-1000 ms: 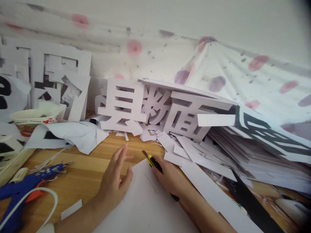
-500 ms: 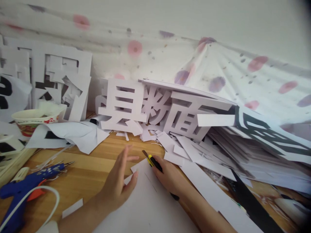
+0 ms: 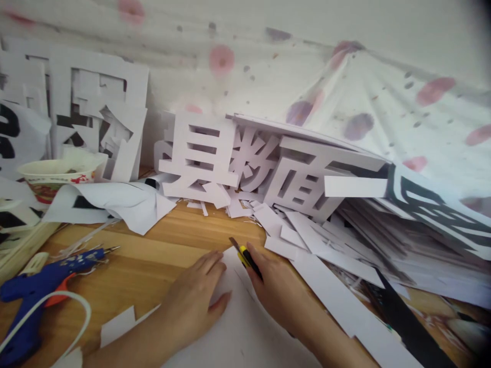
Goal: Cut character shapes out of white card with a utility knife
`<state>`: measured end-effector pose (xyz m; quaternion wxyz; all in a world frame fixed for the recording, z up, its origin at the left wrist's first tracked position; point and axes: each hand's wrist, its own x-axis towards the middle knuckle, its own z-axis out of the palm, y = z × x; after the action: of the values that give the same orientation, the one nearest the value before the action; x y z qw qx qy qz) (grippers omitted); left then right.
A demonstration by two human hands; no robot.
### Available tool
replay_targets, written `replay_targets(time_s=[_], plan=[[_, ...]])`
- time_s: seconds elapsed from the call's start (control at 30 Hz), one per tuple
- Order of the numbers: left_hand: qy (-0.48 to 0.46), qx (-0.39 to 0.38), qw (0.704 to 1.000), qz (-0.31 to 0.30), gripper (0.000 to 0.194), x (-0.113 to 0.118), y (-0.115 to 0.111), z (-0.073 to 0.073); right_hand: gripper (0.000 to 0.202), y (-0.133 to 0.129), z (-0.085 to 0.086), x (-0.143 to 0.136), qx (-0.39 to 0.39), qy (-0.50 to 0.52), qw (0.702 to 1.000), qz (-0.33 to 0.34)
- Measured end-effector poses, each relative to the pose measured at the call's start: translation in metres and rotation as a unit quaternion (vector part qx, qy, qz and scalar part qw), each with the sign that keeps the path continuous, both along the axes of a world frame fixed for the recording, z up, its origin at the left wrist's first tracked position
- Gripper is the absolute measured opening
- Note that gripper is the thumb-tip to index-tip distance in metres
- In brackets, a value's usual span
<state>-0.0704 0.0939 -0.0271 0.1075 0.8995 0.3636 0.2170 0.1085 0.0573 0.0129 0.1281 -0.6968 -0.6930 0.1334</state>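
My right hand [image 3: 282, 289] is closed around a yellow and black utility knife [image 3: 244, 256], its blade out and pointing up and to the left. Beneath both hands lies a white foam-like sheet [image 3: 233, 340] with thin dark lines on it. Palm down, my left hand [image 3: 195, 291] rests at the sheet's left edge near its far corner, thumb apart from the fingers and nothing seen in its hold. Part of the knife's handle is hidden by my right hand.
A blue glue gun [image 3: 49, 278] with a white cord lies at left, near a paper bowl [image 3: 42, 184]. Cut-out white characters [image 3: 203, 174] stand at the back. White offcuts [image 3: 299, 235], stacked sheets [image 3: 391, 250] and a black strip [image 3: 406, 317] are at right.
My left hand, raised with fingers spread before, has come down onto the sheet's left edge. The right hand keeps its hold on the utility knife. The view has shifted slightly.
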Motion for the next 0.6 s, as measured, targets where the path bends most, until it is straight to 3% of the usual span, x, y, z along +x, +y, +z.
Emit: replay_targets(time_s=[0.1,0.3,0.6], plan=[[0.042,-0.040,0.998,-0.006,0.045,0.002,-0.005,0.000,0.056,-0.003,-0.006,-0.007,-0.034,-0.023,0.999,0.018],[0.041,-0.075,0.996,0.015,0.047,0.004,-0.005,-0.003,0.063,-0.002,-0.014,-0.013,-0.051,-0.104,0.993,0.031],[0.021,-0.043,0.999,0.015,0.044,0.004,-0.007,-0.018,0.059,0.002,-0.014,-0.013,-0.057,-0.117,0.990,0.057]])
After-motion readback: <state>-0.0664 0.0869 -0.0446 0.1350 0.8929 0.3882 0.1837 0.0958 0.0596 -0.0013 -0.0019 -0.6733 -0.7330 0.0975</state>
